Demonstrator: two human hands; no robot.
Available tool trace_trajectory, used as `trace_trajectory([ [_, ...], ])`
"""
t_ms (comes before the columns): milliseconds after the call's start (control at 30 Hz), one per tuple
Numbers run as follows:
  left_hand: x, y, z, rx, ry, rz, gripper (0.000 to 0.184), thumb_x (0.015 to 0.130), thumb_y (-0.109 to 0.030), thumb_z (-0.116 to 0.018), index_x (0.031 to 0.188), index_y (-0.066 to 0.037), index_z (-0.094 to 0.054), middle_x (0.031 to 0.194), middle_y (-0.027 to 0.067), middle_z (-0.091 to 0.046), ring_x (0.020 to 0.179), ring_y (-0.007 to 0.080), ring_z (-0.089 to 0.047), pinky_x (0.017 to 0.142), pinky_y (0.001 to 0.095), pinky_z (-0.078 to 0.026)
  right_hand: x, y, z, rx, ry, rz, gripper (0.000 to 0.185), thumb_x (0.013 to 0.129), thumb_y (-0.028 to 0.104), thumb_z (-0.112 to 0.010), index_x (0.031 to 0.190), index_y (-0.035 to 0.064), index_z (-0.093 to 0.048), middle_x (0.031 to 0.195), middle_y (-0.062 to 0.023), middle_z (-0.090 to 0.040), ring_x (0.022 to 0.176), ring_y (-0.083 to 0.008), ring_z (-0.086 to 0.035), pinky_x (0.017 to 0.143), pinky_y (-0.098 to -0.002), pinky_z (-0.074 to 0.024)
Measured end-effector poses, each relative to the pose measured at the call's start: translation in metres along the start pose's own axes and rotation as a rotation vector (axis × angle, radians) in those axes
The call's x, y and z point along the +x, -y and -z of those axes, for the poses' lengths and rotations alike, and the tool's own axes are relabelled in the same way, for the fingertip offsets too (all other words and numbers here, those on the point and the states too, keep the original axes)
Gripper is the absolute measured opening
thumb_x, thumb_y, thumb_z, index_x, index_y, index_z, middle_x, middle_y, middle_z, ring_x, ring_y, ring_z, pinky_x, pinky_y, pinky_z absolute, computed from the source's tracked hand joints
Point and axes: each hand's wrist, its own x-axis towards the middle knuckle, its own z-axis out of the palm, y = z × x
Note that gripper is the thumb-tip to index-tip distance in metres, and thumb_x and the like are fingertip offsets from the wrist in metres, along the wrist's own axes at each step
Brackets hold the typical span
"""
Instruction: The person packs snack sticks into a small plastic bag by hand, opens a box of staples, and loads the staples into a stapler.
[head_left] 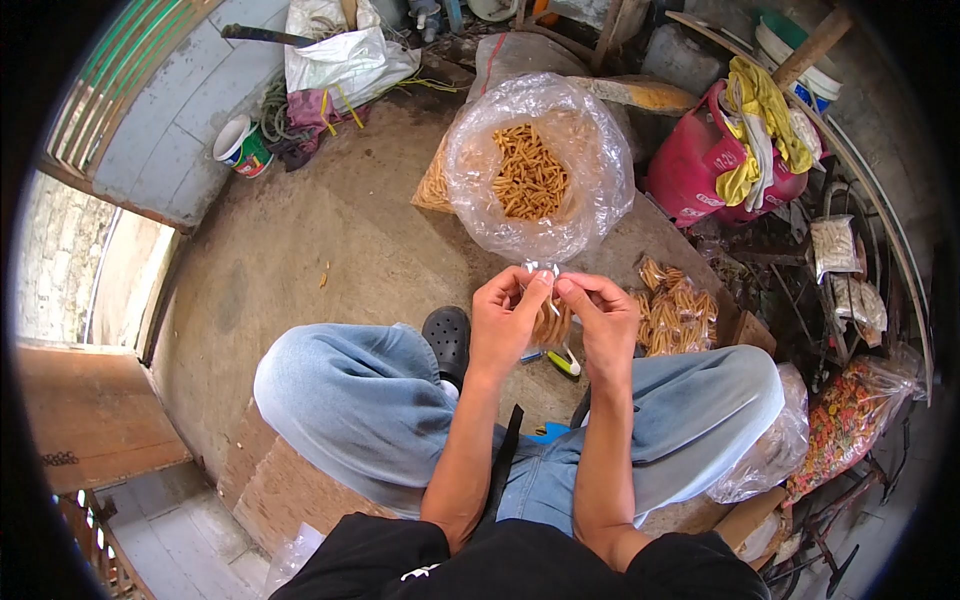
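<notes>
Small clear bag of brown snack sticks (551, 328), top gathered and twisted, held upright between the knees | left hand (510, 315) and right hand (603, 315) both pinching its neck, fingertips together | just beyond, big open clear sack (590, 190) of the same sticks | filled packets (678, 318) piled to the right on the floor (330, 220)

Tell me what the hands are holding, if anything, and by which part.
The left hand and right hand both hold a small clear bag of brown sticks, pinched between fingers and thumbs at its gathered top.
</notes>
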Motion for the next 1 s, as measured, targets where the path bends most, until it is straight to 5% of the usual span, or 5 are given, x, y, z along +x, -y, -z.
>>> trace_trajectory([
  [533,-0.0021,-0.0088,0.0024,0.001,0.040,0.080,0.015,0.085,-0.008,-0.067,0.094,0.004,-0.069,0.085,0.0063,-0.069,0.077,0.0087,-0.062,0.070,0.0215,-0.049,-0.0005,0.0039,0.0019,-0.113,0.013,0.065,0.015,0.083,-0.001,-0.068,0.098,-0.0011,-0.069,0.091,-0.0054,-0.067,0.081,-0.0096,-0.060,0.073,-0.0216,-0.0477],
  [1000,-0.0020,-0.0085,0.0002,0.013,-0.130,-0.021,0.015,0.088,-0.012,-0.065,0.084,0.003,-0.069,0.078,0.0038,-0.068,0.070,0.0068,-0.059,0.065,0.0208,-0.045,-0.0035,0.0057,-0.0038,-0.464,0.122,0.429,0.032,0.076,-0.008,-0.063,0.104,0.0062,-0.071,0.090,-0.0071,-0.062,0.080,-0.0134,-0.059,0.070,-0.0237,-0.0464],
])
